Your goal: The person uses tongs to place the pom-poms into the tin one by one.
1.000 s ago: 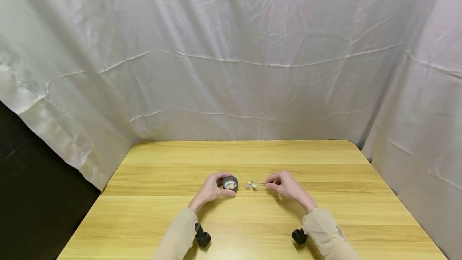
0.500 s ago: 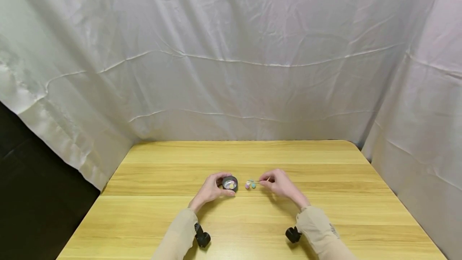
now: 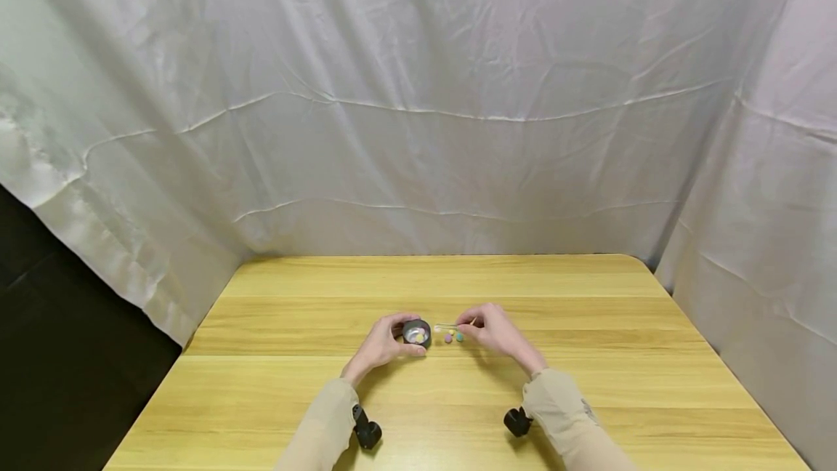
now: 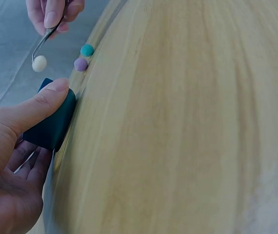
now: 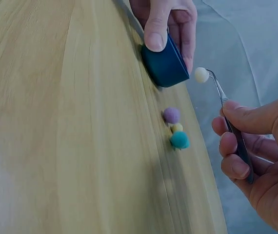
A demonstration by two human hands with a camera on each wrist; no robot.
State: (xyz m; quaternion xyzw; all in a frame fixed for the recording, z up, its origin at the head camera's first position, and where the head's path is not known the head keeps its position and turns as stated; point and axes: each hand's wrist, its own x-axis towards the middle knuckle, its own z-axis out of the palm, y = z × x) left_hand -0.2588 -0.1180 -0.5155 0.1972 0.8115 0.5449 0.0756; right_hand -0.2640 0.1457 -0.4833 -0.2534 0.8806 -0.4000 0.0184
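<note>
My left hand (image 3: pixel 381 342) holds a small dark round cup (image 5: pixel 166 68) on the table, thumb on one side and fingers on the other. Pale and yellow balls show inside it in the head view. In my right hand (image 3: pixel 495 330) I pinch curved-tip tweezers (image 5: pixel 238 144). Their tips grip a white pom-pom (image 5: pixel 201 75), held in the air just right of the cup's rim. Below, on the tabletop, a purple pom-pom (image 5: pixel 171 115), a small yellow pom-pom (image 5: pixel 177 127) and a teal pom-pom (image 5: pixel 180 140) lie close together between the two hands.
The wooden table (image 3: pixel 314 413) stretches out around both hands. Pale grey cloth (image 3: pixel 418 166) hangs behind its back edge and along the sides, with a black panel (image 3: pixel 59 355) at the far left.
The right hand has moved left with the tweezers, away from the loose pom-poms, and now carries the white pom-pom up beside the cup. The left hand and cup have stayed still.
</note>
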